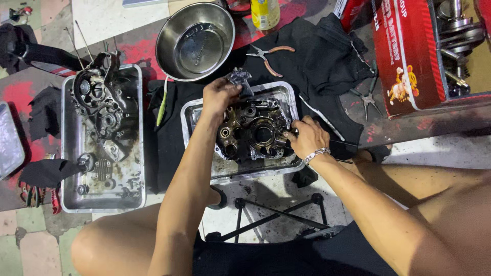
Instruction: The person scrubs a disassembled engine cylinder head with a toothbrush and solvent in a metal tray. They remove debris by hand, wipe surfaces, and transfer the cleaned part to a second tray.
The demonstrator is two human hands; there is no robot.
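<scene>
A greasy engine case (254, 134) sits in a shallow metal tray (240, 171) on a black cloth (317, 61) spread over the floor, right in front of the person. The left hand (219, 95) rests on the far left edge of the case, its fingers curled around a small grey metal part (239, 77) that sticks up just past the tray's rim. The right hand (306, 137) is at the right edge of the case, closed around something thin and dark, probably a tool, though what it is cannot be told; a bracelet (316, 154) circles that wrist. To the left, well apart, a second metal tray (69, 199) holds another oily engine half (99, 99) and loose small parts. A round steel bowl (195, 41) stands just beyond the first tray, with orange-handled pliers (268, 55) lying on the cloth beside it and a second pair of pliers (367, 97) further right. A red cardboard box (404, 56) with metal shafts inside sits at the upper right. A black metal frame (276, 217) lies on the floor between the person's knees.
</scene>
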